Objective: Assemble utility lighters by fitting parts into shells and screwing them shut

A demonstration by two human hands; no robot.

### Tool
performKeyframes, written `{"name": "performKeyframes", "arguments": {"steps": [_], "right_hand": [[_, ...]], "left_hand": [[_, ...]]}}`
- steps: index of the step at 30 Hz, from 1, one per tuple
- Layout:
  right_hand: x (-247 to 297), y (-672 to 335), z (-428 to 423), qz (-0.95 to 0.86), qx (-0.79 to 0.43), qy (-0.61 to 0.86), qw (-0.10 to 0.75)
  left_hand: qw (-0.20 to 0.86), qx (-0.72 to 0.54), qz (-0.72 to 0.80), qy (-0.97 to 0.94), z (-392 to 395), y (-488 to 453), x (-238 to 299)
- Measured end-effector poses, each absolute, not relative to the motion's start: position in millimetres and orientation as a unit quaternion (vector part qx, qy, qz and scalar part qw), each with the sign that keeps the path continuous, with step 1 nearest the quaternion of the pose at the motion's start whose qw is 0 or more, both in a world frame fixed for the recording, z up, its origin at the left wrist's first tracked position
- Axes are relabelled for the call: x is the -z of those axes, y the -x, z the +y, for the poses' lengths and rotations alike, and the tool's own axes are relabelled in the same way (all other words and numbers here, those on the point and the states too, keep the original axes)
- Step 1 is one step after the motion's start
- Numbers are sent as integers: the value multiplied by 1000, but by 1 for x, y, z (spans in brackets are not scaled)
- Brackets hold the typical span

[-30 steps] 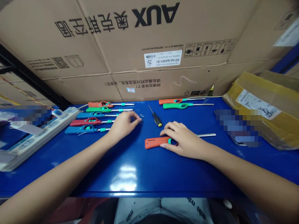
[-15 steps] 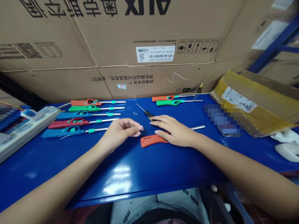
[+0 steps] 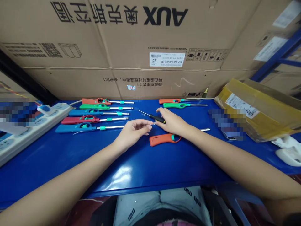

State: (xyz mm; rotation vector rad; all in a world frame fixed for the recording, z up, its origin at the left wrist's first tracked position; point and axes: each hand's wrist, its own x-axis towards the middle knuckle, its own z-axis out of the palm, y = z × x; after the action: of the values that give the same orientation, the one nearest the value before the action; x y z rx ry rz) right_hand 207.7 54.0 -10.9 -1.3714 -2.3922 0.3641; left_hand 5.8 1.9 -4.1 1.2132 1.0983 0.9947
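Observation:
My right hand (image 3: 175,121) has its fingers closed round the black handle of a screwdriver (image 3: 157,119), whose thin shaft points left. Close by, my left hand (image 3: 135,133) is pinched, with a tiny pale piece at its fingertips, too small to name. Below both hands an orange gas lighter (image 3: 162,140) lies on the blue table (image 3: 141,166). My right hand and wrist hide part of its barrel; the metal tip shows to the right. A small arrow-shaped metal piece (image 3: 143,114) rests beside the screwdriver shaft.
Several long lighters (image 3: 80,120) lie in a row at left; an orange lighter (image 3: 169,101) and a green one (image 3: 174,105) lie at the back. A power strip (image 3: 35,128) stands left. A phone (image 3: 227,124) and a taped carton (image 3: 256,110) are right. A large cardboard box (image 3: 131,40) walls the back.
My right hand has moved off the orange lighter and taken hold of the screwdriver. My left hand stays pinched, now close to the right fingers. The camera view has shifted slightly.

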Motion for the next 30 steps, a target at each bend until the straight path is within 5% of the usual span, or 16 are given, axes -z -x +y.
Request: {"name": "performKeyframes", "arguments": {"steps": [12, 30], "right_hand": [[-5, -241, 35, -779, -172, 485, 357], [-14, -238, 8, -534, -517, 372, 556]], "left_hand": [[651, -483, 441, -386, 1, -5, 4], [726, -499, 430, -198, 7, -11, 3]]}}
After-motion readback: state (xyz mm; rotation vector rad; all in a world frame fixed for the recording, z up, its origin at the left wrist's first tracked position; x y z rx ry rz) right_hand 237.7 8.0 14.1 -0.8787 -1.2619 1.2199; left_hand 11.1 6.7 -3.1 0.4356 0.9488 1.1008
